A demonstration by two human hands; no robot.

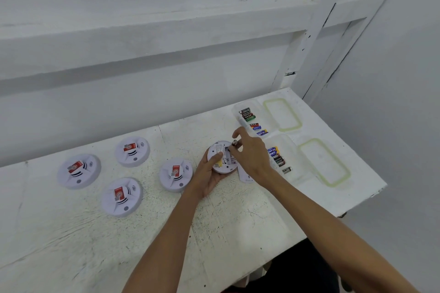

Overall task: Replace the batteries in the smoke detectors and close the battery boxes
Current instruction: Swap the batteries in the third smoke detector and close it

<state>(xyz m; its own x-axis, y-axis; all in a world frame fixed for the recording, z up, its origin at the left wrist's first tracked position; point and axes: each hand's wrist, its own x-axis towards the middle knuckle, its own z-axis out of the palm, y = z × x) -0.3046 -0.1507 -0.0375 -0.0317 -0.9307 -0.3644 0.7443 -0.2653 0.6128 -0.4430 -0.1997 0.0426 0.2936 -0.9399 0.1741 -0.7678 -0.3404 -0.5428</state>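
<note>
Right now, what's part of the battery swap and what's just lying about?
In use: open detector held in left hand; battery pinched in right hand; far battery box; near battery box.

Idle for now: four face-up detectors; far lid; near lid; white plastic piece beside the right wrist.

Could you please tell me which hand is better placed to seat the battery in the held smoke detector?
The right hand: it pinches the battery just above the open back of the smoke detector, while the left hand grips that detector from below, steadying it.
</note>
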